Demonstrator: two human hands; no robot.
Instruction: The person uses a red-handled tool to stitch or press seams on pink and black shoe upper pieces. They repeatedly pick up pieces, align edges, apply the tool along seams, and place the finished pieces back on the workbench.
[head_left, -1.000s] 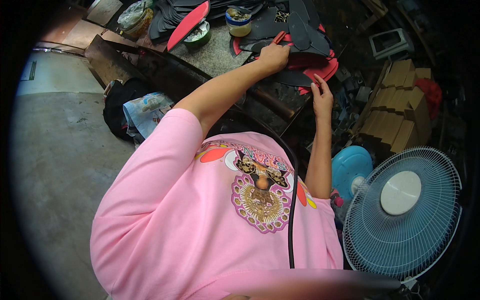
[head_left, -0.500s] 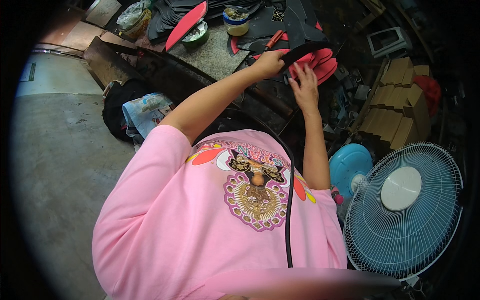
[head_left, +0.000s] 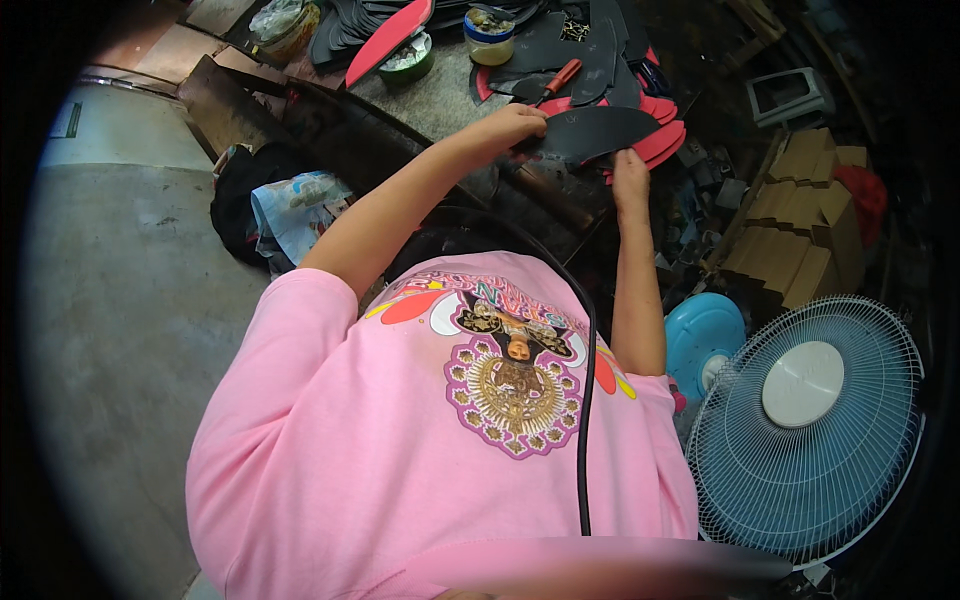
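Note:
Between my two hands a black shoe insole (head_left: 598, 132) is held out flat, lying crosswise over the work surface. My left hand (head_left: 517, 127) is closed on its left end. At its lower right edge, my right hand (head_left: 629, 175) pinches it; the fingers behind it are partly hidden. Just beyond it lie red insoles (head_left: 662, 142), fanned out and partly overlapped. A tool with a red handle (head_left: 562, 78) rests past the insole, its working end hard to make out. Dark cut pieces (head_left: 610, 50) are spread behind it.
A blue-rimmed jar (head_left: 489, 38) and a green tub (head_left: 407, 62) stand on the grey work surface (head_left: 430, 115), a red insole (head_left: 388, 38) leaning over the tub. Black insoles are stacked behind. Cardboard boxes (head_left: 790, 225) and a fan (head_left: 810, 430) are on my right.
The insole has turned from a narrow edge-on view to its broad black face. My right hand, spread open over the red insoles before, now grips its right part. My left hand has shifted left.

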